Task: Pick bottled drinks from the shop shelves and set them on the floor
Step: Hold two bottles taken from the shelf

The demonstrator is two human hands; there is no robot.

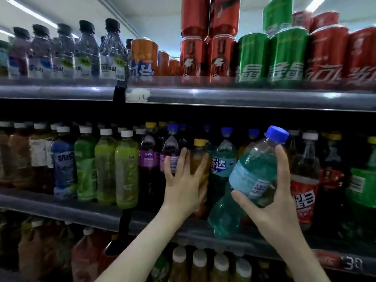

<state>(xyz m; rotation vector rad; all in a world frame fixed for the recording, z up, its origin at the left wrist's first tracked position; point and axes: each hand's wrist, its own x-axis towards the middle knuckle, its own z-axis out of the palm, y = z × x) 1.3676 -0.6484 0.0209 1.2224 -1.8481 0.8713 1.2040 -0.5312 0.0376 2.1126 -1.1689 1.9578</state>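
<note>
Your right hand [280,204] grips the blue-capped bottle [254,165], tilted in front of the middle shelf [61,208]. It looks full, so expect fair weight and a smooth, thin plastic wall that gives when squeezed; the labelled waist is probably your surest hold. Your left hand [183,188] lies with spread fingers against the yellow-capped bottle [199,157] standing on that shelf, but its thumb is hidden, so I cannot tell whether it grasps, and the floor is out of view.

Purple bottle [148,159] label: "FANTA". Shelved teal bottle [220,167] label: "达". Shelf price tag [353,263]: "30".
</note>
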